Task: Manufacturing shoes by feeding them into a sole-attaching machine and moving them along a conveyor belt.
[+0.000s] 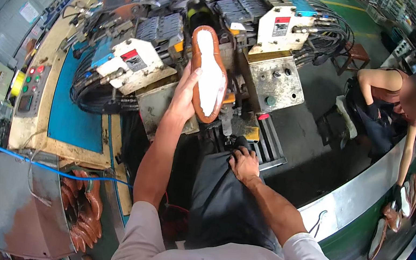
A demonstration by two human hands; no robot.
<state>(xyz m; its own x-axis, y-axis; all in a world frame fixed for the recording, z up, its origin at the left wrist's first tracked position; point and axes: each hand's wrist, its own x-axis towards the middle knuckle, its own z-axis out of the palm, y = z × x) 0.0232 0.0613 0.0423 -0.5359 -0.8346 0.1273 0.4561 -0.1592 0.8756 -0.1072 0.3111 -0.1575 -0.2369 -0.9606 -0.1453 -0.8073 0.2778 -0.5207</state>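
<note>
A brown leather shoe upper with a white insole underside stands nearly upright in front of the machine. My left hand grips it by its left edge, thumb along the white face; the other fingers are hidden behind. The upper end reaches just below a dark part of the machine. On the knee of my dark trousers rests my right hand, fingers spread, nothing in it.
The machine has white side heads with bundled hoses and a control box. Brown shoe uppers lie lower left, near a blue hose. At right, a seated co-worker reaches to shoes on a conveyor.
</note>
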